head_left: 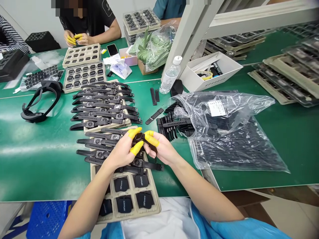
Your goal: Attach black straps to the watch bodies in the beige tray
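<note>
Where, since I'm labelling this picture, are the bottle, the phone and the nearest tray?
Bottle (170, 76): head view, on clear body.
Phone (112, 50): head view, on dark screen.
Nearest tray (133, 214): head view, on front rim.

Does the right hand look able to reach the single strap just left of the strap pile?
Probably yes: the single strap lies just beyond the right hand, and nothing seems in the way. However, this hand holds a watch part with the left hand, and may need to release it first.
</note>
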### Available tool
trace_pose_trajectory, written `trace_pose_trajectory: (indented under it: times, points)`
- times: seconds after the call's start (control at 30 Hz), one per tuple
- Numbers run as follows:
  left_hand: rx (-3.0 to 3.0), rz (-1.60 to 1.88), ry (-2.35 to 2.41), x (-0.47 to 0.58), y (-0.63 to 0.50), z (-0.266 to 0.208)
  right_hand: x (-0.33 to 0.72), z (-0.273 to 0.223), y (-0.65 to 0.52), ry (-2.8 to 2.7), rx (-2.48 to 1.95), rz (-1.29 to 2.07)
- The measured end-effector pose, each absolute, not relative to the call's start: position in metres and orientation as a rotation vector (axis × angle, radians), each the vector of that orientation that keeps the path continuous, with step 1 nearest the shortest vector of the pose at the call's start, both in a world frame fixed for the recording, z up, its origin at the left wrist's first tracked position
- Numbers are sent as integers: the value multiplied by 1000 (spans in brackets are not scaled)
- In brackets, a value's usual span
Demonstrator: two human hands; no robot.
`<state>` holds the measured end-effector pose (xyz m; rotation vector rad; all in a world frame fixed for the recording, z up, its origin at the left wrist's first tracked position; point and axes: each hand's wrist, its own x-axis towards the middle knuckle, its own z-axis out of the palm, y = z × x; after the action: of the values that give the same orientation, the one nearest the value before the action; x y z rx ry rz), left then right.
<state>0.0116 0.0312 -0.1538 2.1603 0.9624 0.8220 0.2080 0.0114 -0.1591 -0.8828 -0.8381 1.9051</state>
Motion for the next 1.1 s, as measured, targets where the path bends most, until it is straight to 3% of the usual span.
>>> trace_pose_trajectory:
  times: [0.13, 0.33, 0.47, 0.6, 0.7, 0.87, 1.1]
  points:
    - [2004, 1058, 1020, 17, 31, -154, 209, -160, 10, -908, -860, 1874]
    - [1293, 1446, 1110, 16, 38, -146, 216, -159, 11, -915, -816, 2223]
    - [888, 1670, 1215, 0, 53, -140, 223, -157, 16, -1033, -910, 2149]
    - [1020, 1309, 1239, 6, 49, -145, 217, -155, 14, -1005, -884, 1887]
    - [1467, 1026, 1173, 18, 36, -155, 208, -156, 8, -987, -830, 1897]
    - [2138, 960, 984, 20, 28, -167, 202, -160, 4, -991, -798, 2021]
    - [2259, 915, 974, 14, 30, -163, 201, -164, 5, -865, -840, 2026]
